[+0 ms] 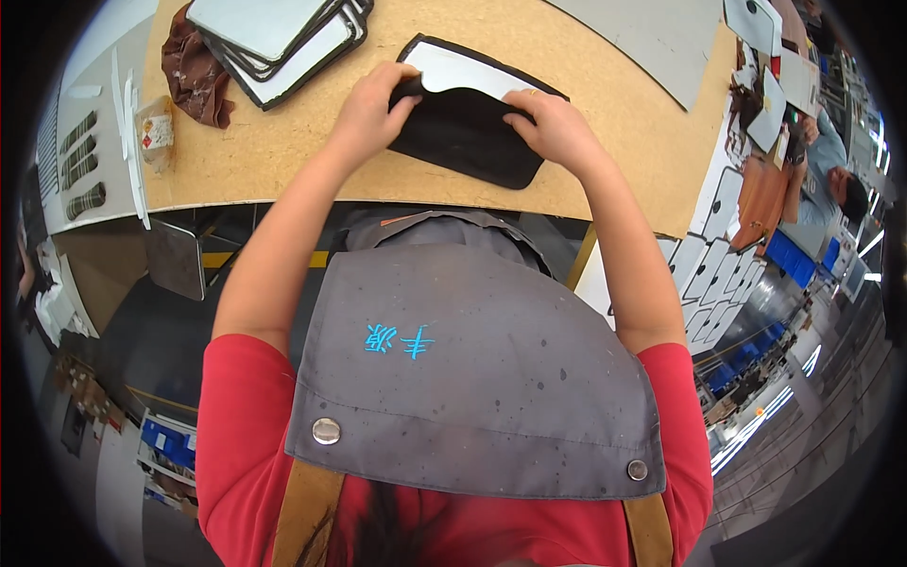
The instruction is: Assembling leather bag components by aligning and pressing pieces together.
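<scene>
On the tan tabletop in front of me lies a black panel (463, 132) with rounded corners, its white inner face showing along the far side. My left hand (376, 106) pinches a black layer at the panel's left, thumb and fingers closed on its raised edge. At the right, my right hand (550, 125) grips the same edge between thumb and fingers. Between the hands this edge bows in a wave, partly off the white face. The fingertips are partly hidden behind the black layer.
Several white panels with black rims (283, 47) are stacked at the far left, next to a crumpled brown cloth (194, 71). A labelled container (155, 135) stands by the left edge of the table (274, 156). A large grey sheet (642, 42) lies far right. Another person (827, 161) works beyond.
</scene>
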A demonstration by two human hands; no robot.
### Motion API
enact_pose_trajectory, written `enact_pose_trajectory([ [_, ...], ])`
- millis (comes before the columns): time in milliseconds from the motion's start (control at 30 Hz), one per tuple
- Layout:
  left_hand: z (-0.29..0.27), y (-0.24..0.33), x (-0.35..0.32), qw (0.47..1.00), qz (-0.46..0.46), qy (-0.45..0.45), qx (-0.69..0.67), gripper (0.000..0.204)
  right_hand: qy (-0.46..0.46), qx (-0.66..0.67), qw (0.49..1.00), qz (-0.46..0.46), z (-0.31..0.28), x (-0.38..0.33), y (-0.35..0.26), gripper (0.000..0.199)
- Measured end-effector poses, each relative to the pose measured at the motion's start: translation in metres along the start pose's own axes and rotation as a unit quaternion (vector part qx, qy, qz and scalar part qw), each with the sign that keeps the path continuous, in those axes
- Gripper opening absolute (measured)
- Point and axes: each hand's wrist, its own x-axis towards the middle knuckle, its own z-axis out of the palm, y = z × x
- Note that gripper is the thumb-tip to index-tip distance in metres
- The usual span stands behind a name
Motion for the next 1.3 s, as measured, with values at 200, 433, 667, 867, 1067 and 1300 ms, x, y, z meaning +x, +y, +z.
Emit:
enact_pose_trajectory([
  [200,-0.011,0.006,0.017,0.990,-0.061,-0.110,-0.059,0.027,-0.129,-0.020,0.986,0.105,-0.011,-0.003,0.016,0.038],
  [433,-0.036,0.041,0.017,0.994,-0.071,-0.086,-0.018,0.032,-0.176,-0.019,0.981,0.081,-0.046,-0.010,-0.004,0.045],
  [667,-0.042,0.012,-0.013,0.965,-0.194,-0.099,-0.148,0.054,-0.231,0.123,0.962,0.077,-0.022,-0.015,0.015,0.054],
  [867,-0.061,0.027,0.011,0.884,-0.357,-0.118,-0.277,0.051,-0.173,0.309,0.917,0.184,-0.053,-0.014,0.007,0.047],
  [1067,-0.028,0.008,-0.031,0.933,-0.319,-0.156,-0.062,0.055,-0.217,0.291,0.924,0.125,-0.001,-0.032,0.029,0.048],
  [1300,-0.024,0.012,-0.053,0.936,-0.235,-0.217,-0.147,0.023,-0.229,0.158,0.952,0.125,0.026,-0.055,0.024,0.052],
])
